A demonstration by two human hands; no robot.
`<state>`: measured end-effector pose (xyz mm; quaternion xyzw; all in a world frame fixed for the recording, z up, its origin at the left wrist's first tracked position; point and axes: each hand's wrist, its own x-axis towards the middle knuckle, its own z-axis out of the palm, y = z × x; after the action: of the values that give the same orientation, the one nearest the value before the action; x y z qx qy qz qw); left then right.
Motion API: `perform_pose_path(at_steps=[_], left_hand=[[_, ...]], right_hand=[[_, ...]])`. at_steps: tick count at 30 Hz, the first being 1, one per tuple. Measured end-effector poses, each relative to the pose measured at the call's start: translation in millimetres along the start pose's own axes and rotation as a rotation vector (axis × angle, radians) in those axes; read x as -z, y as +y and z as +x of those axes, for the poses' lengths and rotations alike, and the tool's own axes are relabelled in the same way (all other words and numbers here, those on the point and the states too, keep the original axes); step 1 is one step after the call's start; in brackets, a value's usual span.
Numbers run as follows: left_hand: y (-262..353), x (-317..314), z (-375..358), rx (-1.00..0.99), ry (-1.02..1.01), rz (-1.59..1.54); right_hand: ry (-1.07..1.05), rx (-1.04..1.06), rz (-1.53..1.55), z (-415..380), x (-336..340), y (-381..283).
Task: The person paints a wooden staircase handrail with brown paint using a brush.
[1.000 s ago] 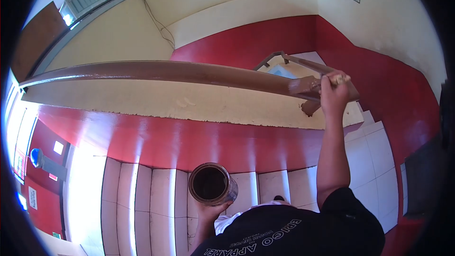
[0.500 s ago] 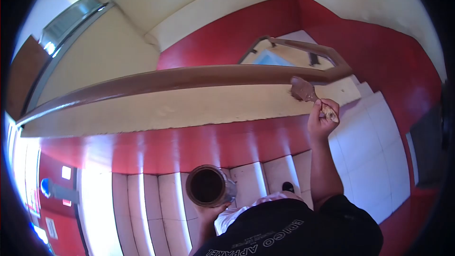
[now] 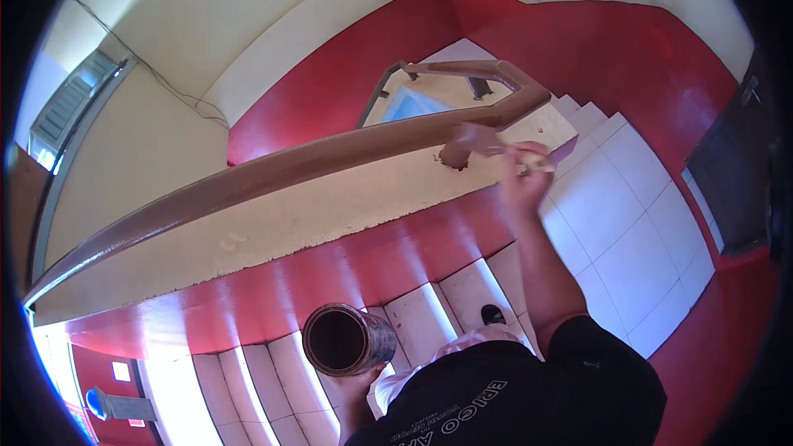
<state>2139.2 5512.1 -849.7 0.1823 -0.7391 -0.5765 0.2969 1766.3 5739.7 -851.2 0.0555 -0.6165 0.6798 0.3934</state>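
In the head view my right hand [image 3: 524, 186] is closed round the pale handle of a paintbrush [image 3: 481, 140]. Its brown-coated head, smeared by motion, overlaps the lower edge of a brown handrail [image 3: 330, 153] close to a short rail post [image 3: 454, 154]. Down at my waist, my left hand [image 3: 357, 384] grips an open paint can [image 3: 376, 343] from below. Brown stains the can's rim and side, and its inside looks dark. The rail runs along the top of a cream-coloured low wall [image 3: 281, 227].
Tiled stairs [image 3: 421, 318] descend on the left, with a dark shoe [image 3: 492, 314] on one step. To the right lies a white tiled landing [image 3: 615, 198] below a red wall [image 3: 595, 58]. A dark door [image 3: 731, 165] stands at the far right.
The view has turned, so the rail slopes more steeply. My right hand has brought the brush from below the rail to the rail beside the post. The can stays in my left hand.
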Motion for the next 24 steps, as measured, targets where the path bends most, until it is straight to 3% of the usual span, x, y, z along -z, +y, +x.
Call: perform_pose_path(at_steps=[2, 5, 7, 9, 12, 13, 15, 17, 19, 22, 24], left_hand=[[-3.6, 2.2, 2.0, 0.025, -0.029, 0.044], [-0.7, -2.7, 6.3, 0.026, -0.036, 0.053], [5.1, -8.9, 8.0, 0.036, -0.028, 0.041], [9.6, -15.5, 9.4, 0.061, -0.020, 0.026], [17.2, -22.1, 9.8, 0.075, -0.014, 0.002], [19.6, -23.5, 8.8, 0.074, -0.014, 0.015], [24.2, -25.9, 7.9, 0.069, -0.011, 0.037], [30.1, -27.8, 7.6, 0.082, -0.004, 0.033], [23.3, -26.2, 7.9, 0.084, -0.002, 0.042], [4.2, -17.1, 7.8, 0.069, -0.015, 0.070], [6.7, -22.6, 11.3, 0.045, -0.024, 0.066]], right_hand=[[0.092, 0.060, -0.182, 20.3, 37.5, 38.1], [-0.057, 0.193, -0.243, 21.7, 32.4, 20.4], [-0.211, 0.500, -0.097, 5.8, 0.4, -14.2], [-0.223, 0.530, 0.187, -13.6, -22.3, -53.1], [-0.288, 0.436, 0.319, -18.3, -26.1, -74.8], [-0.194, 0.388, 0.311, -18.2, -28.1, -51.3], [-0.083, 0.077, 0.119, 0.8, -10.9, -1.0], [-0.004, 0.119, -0.036, 31.6, 24.2, 36.4], [0.094, -0.081, -0.078, 53.1, 48.4, 47.1], [-0.097, 0.258, -0.325, 57.1, 42.4, 27.6], [-0.291, 0.466, -0.128, 35.6, 21.3, 0.9]])
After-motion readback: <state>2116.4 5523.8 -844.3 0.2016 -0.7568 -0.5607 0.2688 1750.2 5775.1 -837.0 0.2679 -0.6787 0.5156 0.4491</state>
